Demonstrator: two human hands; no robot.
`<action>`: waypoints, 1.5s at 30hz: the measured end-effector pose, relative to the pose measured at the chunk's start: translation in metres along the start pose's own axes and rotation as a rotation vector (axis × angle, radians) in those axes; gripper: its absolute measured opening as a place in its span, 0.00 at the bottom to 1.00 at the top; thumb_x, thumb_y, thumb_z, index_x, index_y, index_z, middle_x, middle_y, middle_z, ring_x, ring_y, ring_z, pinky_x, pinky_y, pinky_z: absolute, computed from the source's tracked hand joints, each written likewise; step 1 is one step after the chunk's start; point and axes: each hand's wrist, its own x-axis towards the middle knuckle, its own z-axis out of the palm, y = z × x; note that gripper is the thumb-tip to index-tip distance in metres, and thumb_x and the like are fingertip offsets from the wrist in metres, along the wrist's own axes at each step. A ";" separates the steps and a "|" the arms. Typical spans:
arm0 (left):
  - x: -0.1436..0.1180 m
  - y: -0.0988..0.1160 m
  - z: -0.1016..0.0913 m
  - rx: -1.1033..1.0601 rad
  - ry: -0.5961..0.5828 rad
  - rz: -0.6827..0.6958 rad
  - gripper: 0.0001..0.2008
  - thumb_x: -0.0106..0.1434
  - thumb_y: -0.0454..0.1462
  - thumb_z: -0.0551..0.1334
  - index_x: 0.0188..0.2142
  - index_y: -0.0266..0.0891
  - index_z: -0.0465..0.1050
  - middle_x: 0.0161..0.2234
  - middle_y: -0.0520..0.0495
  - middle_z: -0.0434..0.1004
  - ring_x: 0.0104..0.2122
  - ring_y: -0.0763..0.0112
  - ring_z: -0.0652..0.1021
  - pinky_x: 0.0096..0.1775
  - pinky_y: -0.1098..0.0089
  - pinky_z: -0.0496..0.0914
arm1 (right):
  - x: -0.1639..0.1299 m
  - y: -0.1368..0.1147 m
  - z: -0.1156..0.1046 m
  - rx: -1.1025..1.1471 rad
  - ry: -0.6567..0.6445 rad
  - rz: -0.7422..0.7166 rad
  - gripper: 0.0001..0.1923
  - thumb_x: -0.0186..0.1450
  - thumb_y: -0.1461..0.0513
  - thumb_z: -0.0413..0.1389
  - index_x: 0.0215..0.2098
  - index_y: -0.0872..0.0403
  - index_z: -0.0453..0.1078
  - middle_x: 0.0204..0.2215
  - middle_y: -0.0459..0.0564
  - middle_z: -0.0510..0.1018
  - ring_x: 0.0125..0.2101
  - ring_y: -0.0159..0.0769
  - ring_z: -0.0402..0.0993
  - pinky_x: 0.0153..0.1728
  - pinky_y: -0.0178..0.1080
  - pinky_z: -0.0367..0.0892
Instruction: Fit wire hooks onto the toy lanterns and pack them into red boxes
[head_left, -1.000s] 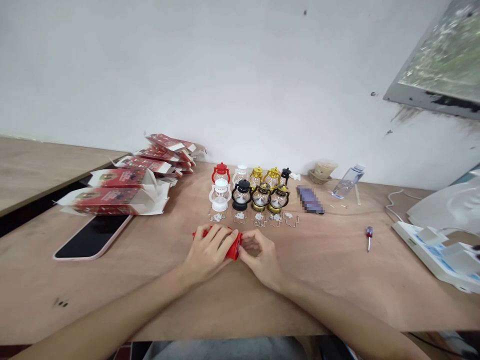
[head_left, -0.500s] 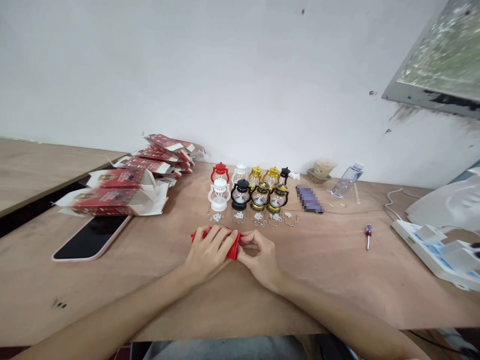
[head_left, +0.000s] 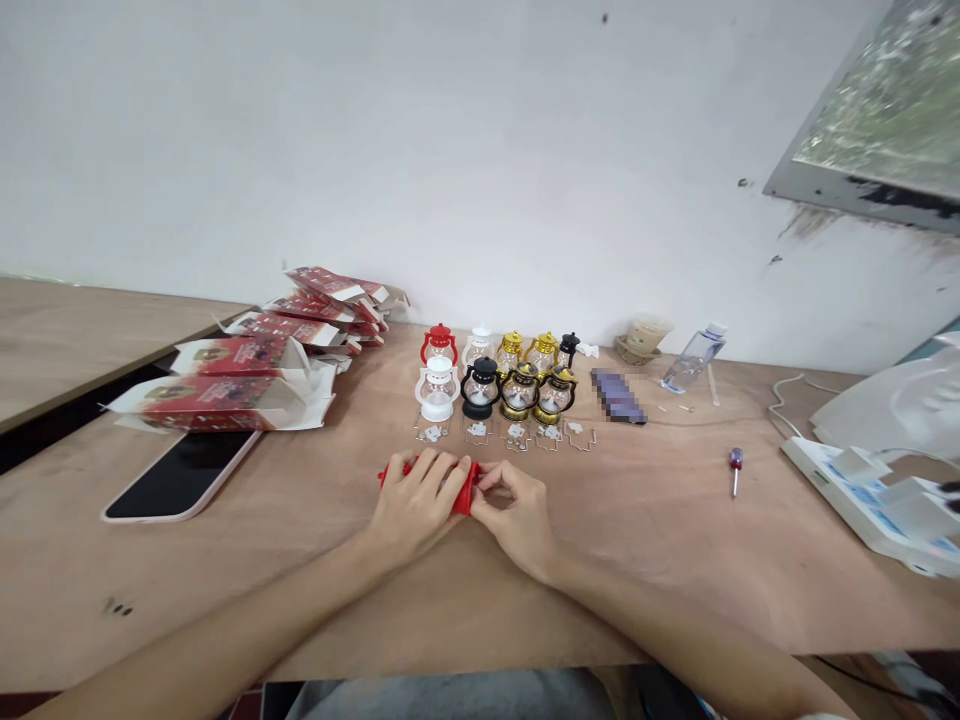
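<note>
A small red lantern (head_left: 463, 498) lies on its side near the table's front, its top to the left and its base to the right. My left hand (head_left: 416, 500) is wrapped over its body and covers most of it. At the base end, my right hand (head_left: 517, 510) is closed, thumb and fingertips pinched against the lantern; any small part between them is hidden. Just beyond stand more lanterns in two rows, among them a white lantern (head_left: 437, 390), a black lantern (head_left: 480, 390) and a bronze lantern (head_left: 519, 393). Bent wire handles (head_left: 580, 436) with small white pieces lie before them.
Red printed boxes (head_left: 217, 400) are piled at the left, partly over a phone (head_left: 176, 480). To the right are a pixelated flat item (head_left: 618, 396), a cup (head_left: 643, 338), a clear bottle (head_left: 694, 360), a screwdriver (head_left: 736, 470) and a white power strip (head_left: 862, 510).
Both hands keep their hold on the red lantern, which has turned slightly and shifted a little to the left. The other things stay in place; the view has moved very slightly.
</note>
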 end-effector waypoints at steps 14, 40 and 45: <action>0.001 0.000 -0.001 0.007 0.008 -0.003 0.14 0.67 0.38 0.50 0.39 0.32 0.70 0.31 0.44 0.76 0.31 0.66 0.72 0.34 0.64 0.56 | 0.000 -0.001 0.000 -0.002 0.002 -0.024 0.03 0.54 0.65 0.53 0.24 0.52 0.62 0.32 0.49 0.79 0.31 0.33 0.76 0.33 0.36 0.73; 0.001 -0.002 -0.004 0.043 -0.008 -0.002 0.12 0.65 0.37 0.51 0.41 0.32 0.69 0.32 0.45 0.76 0.32 0.65 0.72 0.35 0.63 0.56 | 0.001 0.003 -0.004 0.100 -0.089 0.041 0.04 0.59 0.63 0.54 0.27 0.53 0.69 0.37 0.50 0.77 0.37 0.34 0.74 0.38 0.37 0.69; 0.000 -0.001 -0.004 0.027 -0.021 -0.008 0.12 0.65 0.37 0.52 0.41 0.33 0.69 0.32 0.45 0.76 0.32 0.65 0.72 0.34 0.63 0.56 | 0.003 -0.001 -0.005 0.124 -0.107 0.062 0.02 0.58 0.63 0.54 0.27 0.53 0.67 0.34 0.48 0.75 0.32 0.32 0.72 0.34 0.35 0.69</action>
